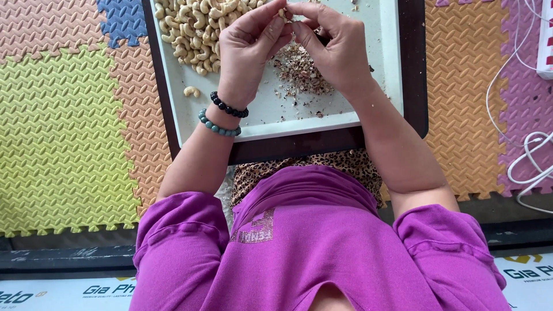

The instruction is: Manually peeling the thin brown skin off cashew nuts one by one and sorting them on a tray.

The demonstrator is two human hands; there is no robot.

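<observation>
both the left hand [252, 52] and right hand [334, 49] pinch one cashew [282, 12] at the fingertips above the tray [377, 69], best peeled gently so skins drop onto the heap of peelings [299, 72].

The floor is covered with interlocking foam puzzle mats [63, 132]: a yellow-green tile fills the left of the frame, a salmon tile sits at upper left, a blue piece [122, 20] at the top, and orange tiles [461, 98] run on the right, with purple ones at the far right edge. White cables [527, 155] loop over the right-hand mats. A dark strip [63, 258] crosses the lower left, with a pale printed sheet [69, 294] below it. Light is even and soft
</observation>
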